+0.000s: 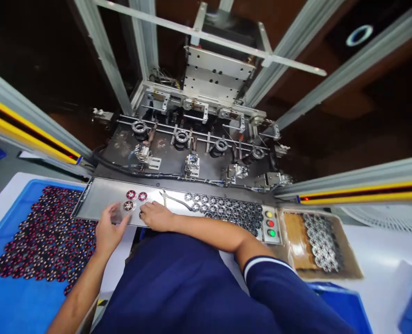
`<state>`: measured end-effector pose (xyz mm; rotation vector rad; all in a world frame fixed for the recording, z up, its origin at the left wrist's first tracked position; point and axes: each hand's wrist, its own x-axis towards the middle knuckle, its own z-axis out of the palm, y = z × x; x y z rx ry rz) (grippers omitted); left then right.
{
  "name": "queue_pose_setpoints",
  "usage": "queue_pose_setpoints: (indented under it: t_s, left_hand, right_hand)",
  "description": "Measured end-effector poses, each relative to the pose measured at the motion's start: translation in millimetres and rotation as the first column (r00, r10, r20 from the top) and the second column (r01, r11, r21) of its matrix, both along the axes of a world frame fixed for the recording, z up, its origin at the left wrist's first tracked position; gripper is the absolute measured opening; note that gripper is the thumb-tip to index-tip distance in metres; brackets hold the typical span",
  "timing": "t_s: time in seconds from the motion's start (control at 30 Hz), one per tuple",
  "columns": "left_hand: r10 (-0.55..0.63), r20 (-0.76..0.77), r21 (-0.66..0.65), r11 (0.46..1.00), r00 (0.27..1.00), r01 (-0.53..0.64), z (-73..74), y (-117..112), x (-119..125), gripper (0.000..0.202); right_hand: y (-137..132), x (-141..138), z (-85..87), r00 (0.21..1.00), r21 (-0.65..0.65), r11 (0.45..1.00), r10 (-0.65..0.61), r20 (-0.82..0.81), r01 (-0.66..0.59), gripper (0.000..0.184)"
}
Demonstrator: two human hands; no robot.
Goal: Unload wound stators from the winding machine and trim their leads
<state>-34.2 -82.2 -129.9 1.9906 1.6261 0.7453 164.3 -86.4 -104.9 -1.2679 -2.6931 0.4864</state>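
My left hand (109, 227) rests on the near edge of a steel tray (98, 197), fingers curled beside a wound round stator (128, 205). Two more red-wound stators (137, 195) lie just behind it. My right hand (156, 215) lies on the tray to the right of them, fingers bent and pinched at something small I cannot make out. Bare silver stator cores (227, 209) cover the right part of the tray. A pair of pliers (173, 199) lies just beyond my right hand.
A blue bin (7, 297) at left holds several wound stators (49, 236). A cardboard box (348, 264) at right holds bare cores. A button panel (270, 223) has yellow, red and green buttons. Behind stands a winding machine (199, 148) between yellow light-curtain bars (366, 192).
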Motion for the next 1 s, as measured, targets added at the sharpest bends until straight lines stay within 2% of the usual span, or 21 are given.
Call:
queue_pose_setpoints:
  t_s: [0.1,0.17,0.27,0.33,0.37,0.43,0.5,0.53,0.6,0.67,0.83,0.93,1.0]
  left_hand:
    - [0.027,0.011,0.031,0.999,1.0,-0.027,5.1,-11,-7,0.061]
    - [0.031,0.019,0.039,0.999,0.999,-0.032,11.0,-17,-11,0.063]
    - [0.042,0.032,0.055,0.998,0.999,-0.044,24.2,-23,-11,0.066]
    - [0.024,0.041,0.056,0.998,0.999,-0.026,32.2,-24,-3,0.066]
    - [-0.021,0.045,0.04,0.999,0.999,0.019,34.7,-23,5,0.062]
    - [-0.198,0.063,-0.038,0.979,0.978,0.201,35.2,-22,28,0.045]
    - [-0.426,0.104,-0.15,0.887,0.899,0.437,30.0,-18,56,0.03]
    - [-0.516,0.127,-0.198,0.824,0.847,0.531,26.0,-17,71,0.027]
    - [-0.616,0.15,-0.266,0.728,0.773,0.632,17.0,-13,94,0.026]
    - [-0.645,0.135,-0.302,0.696,0.752,0.651,8.9,-11,106,0.026]
    - [-0.6,0.074,-0.327,0.74,0.796,0.588,-0.9,-9,101,0.029]
    - [-0.556,0.093,-0.329,0.766,0.826,0.552,1.9,-11,96,0.029]
    - [-0.518,0.134,-0.333,0.779,0.845,0.531,9.2,-12,96,0.029]
  right_hand:
    - [5,-7,-8.5,0.998,0.008,0.998,-0.064,0.005,0.064,0.021]
    - [-4,8,-5.4,0.994,0.029,0.993,-0.113,-0.013,0.113,0.02]
    - [-41,59,3.2,0.973,0.061,0.971,-0.228,-0.044,0.23,0.019]
    - [-73,101,7.3,0.933,0.077,0.93,-0.358,-0.048,0.361,0.022]
    - [-89,121,8.1,0.905,0.085,0.901,-0.422,-0.047,0.425,0.023]
    - [-113,151,6.6,0.852,0.098,0.847,-0.521,-0.046,0.523,0.022]
    - [-127,166,1.0,0.822,0.104,0.816,-0.567,-0.048,0.569,0.022]
    - [-129,168,-2.9,0.818,0.104,0.811,-0.573,-0.05,0.575,0.022]
    - [-127,164,-11.2,0.823,0.1,0.817,-0.566,-0.051,0.569,0.022]
    - [-122,158,-17.3,0.832,0.093,0.827,-0.553,-0.047,0.555,0.021]
    - [-115,149,-15.5,0.873,0.057,0.872,-0.487,-0.001,0.486,0.015]
    - [-111,152,-9.5,0.91,0.027,0.91,-0.413,0.038,0.413,0.025]
    - [-106,155,-6.0,0.935,0.009,0.937,-0.349,0.06,0.349,0.023]
